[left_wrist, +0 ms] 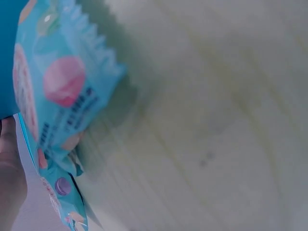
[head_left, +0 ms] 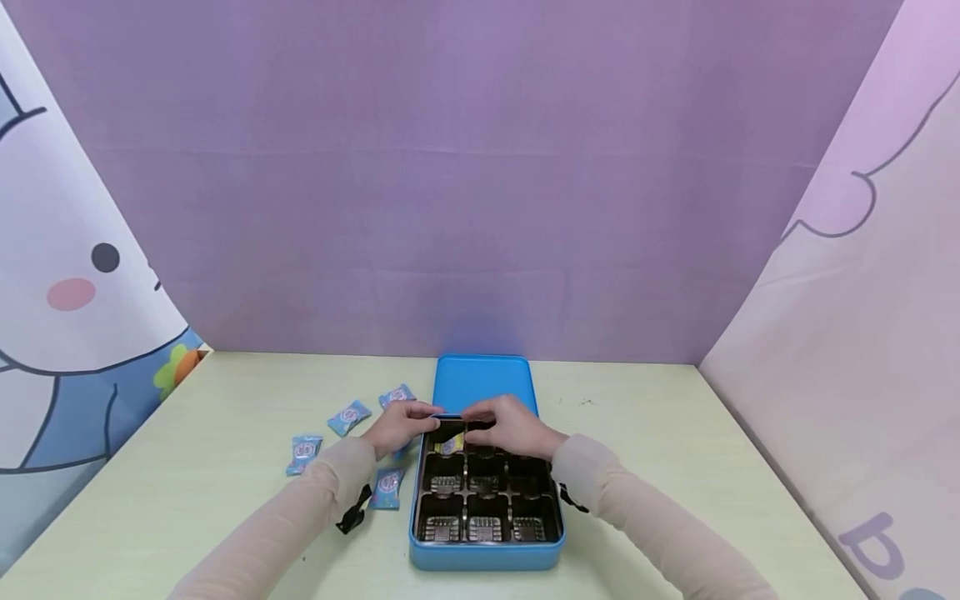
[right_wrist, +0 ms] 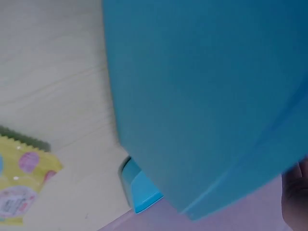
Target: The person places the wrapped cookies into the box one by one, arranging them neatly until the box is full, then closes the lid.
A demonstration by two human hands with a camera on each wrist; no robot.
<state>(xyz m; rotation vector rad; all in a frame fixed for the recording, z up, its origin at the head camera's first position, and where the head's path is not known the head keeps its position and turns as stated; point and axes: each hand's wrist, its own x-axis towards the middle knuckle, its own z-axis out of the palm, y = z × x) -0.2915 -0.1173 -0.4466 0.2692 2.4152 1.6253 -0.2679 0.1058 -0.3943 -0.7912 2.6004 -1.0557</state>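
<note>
A blue tin (head_left: 487, 557) with a dark brown compartment tray (head_left: 465, 498) stands at the table's front. Its blue lid (head_left: 483, 383) lies back behind it. My left hand (head_left: 401, 427) is at the tin's far left corner, fingers reaching along the far rim. Over the tray's far row, my right hand (head_left: 513, 425) has its fingers at the far rim and its thumb lower, with a gap between. A yellow wrapped packet (head_left: 451, 445) sits in the far left compartment. Whether my left fingertips pinch the rim cannot be made out. Both wrist views show only the hands' edges.
Several blue wrapped packets, such as one packet (head_left: 305, 454), lie left of the tin, one partly hidden under my left hand. In the right wrist view a yellow packet (right_wrist: 21, 180) lies on the table beside the tin. A purple backdrop (head_left: 480, 183) rises behind.
</note>
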